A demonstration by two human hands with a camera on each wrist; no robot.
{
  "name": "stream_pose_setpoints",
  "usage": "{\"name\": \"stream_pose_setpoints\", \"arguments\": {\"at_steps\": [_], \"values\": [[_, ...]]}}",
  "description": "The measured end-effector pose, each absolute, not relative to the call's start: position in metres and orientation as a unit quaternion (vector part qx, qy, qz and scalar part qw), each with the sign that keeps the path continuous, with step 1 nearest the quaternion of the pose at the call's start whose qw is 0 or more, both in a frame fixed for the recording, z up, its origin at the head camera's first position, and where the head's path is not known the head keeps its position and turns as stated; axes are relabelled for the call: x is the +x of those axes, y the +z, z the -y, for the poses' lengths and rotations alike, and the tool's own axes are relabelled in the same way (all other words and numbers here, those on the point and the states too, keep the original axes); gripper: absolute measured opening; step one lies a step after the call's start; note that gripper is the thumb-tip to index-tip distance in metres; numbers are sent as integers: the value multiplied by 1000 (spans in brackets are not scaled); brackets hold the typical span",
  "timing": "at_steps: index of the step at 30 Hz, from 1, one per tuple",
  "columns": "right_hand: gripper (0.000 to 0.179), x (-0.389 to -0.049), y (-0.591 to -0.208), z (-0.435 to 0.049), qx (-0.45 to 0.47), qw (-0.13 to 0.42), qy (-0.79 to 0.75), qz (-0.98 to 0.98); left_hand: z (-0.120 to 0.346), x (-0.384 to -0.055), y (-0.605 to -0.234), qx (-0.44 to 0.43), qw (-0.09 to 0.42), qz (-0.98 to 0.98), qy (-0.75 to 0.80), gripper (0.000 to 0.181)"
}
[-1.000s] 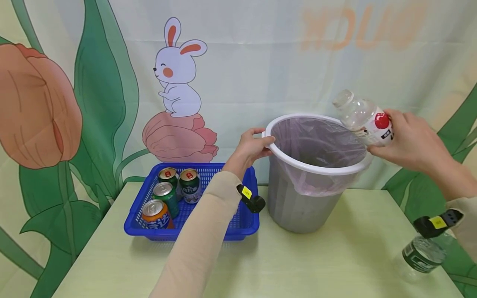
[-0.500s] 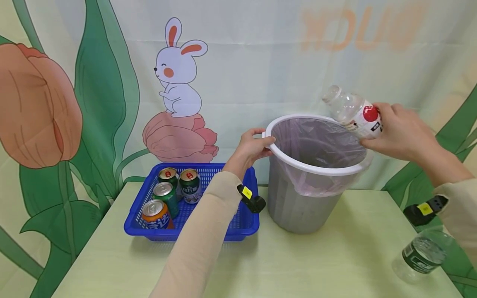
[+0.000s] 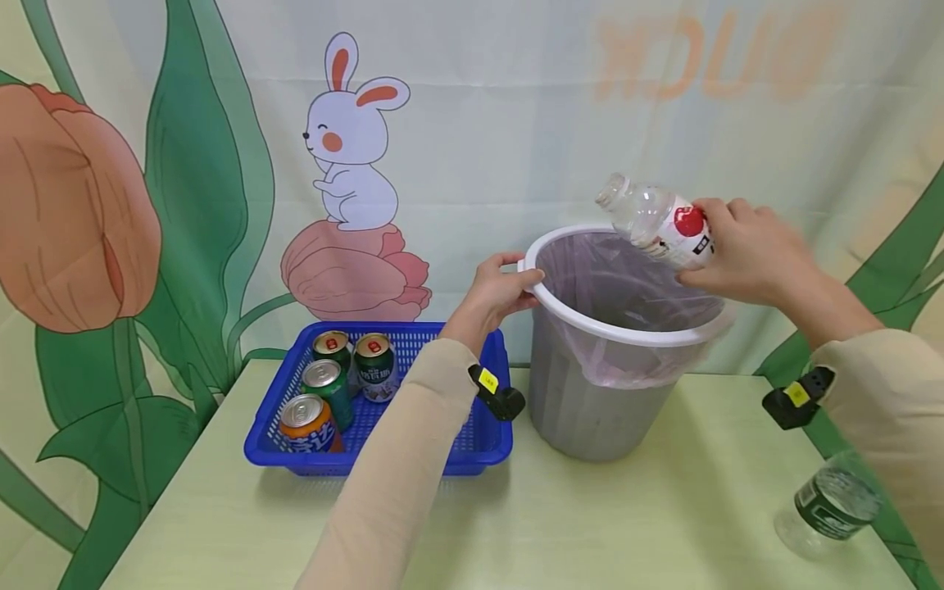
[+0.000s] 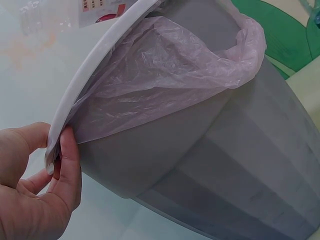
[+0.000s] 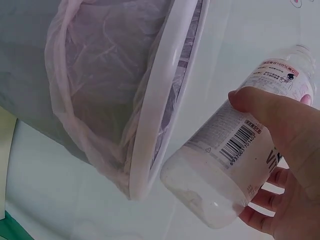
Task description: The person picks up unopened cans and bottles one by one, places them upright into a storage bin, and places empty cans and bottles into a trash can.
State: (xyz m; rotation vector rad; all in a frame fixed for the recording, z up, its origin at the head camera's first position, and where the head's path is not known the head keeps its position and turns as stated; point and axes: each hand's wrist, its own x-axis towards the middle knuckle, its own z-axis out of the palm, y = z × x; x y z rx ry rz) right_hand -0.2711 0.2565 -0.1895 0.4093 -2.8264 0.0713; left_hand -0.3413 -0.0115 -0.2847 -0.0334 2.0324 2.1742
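My left hand [image 3: 501, 288] pinches the white rim of a grey trash can [image 3: 590, 401] at its left side, thumb on one face and fingers on the other in the left wrist view. A thin pinkish bag [image 4: 165, 65] lines the can and folds over the rim. My right hand [image 3: 752, 254] grips a clear plastic bottle [image 3: 649, 215] with a white label and red dot. The bottle is tilted over the can's mouth, its capless neck pointing up and left. In the right wrist view its base [image 5: 200, 190] is close to the rim.
Left of the can, a blue plastic basket [image 3: 254, 447] holds several drink cans, one of them an orange can [image 3: 308, 424]. A clear bottle with a green label [image 3: 829, 508] stands at the table's right edge. A printed curtain [image 3: 479, 123] hangs behind.
My right hand has moved left with the bottle, from the can's right side to over its opening. My left hand has stayed on the rim.
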Motion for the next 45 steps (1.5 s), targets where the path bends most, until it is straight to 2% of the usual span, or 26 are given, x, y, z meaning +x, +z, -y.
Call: {"name": "stream_pose_setpoints", "arguments": {"at_steps": [16, 45], "values": [[72, -278, -190, -231, 147, 126, 35, 980, 12, -341, -285, -14, 83, -682, 726, 47], [71, -284, -200, -217, 169, 91, 38, 981, 12, -342, -285, -16, 83, -682, 727, 46]]}}
